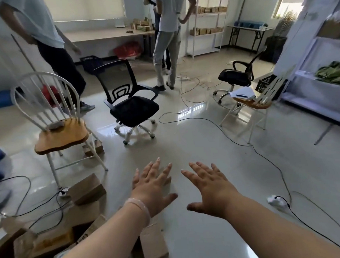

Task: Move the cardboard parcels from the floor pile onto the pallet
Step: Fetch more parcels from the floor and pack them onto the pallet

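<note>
- Two bare hands are in view and both hold nothing. The left hand (154, 187) is palm down with its fingers straight and spread. The right hand (207, 187) is posed the same way beside it, and the two do not touch.
- One pale pink bangle (139, 209) sits on the left wrist.
- Landmark: the white spindle-back chair with an orange wooden seat (59, 132).
- At least five brown cardboard parcels (53, 241) lie in a loose pile on the glossy pale floor (195, 147), on the camera side of the landmark chair. The exact count cannot be told, because of blur and because the left forearm covers part of the pile.
- One tilted parcel (86, 189) sits just in front of the chair's front legs. One small parcel (92, 149) is under its seat. One flat parcel (153, 243) lies nearest the camera, below the left forearm.
- Four chairs in all: the landmark chair, a second white chair of the same kind (253, 102) well to its right with papers on the seat, and two black mesh office chairs. The nearer (133, 109) stands just right of the landmark chair and the farther (236, 76) beyond it.
- Two standing people are beyond the landmark chair, one directly behind it (46, 36) and one farther right (167, 32).
- Two white power strips with black cables: one (63, 192) by the chair's front legs, and one (275, 200) far to its right.
</note>
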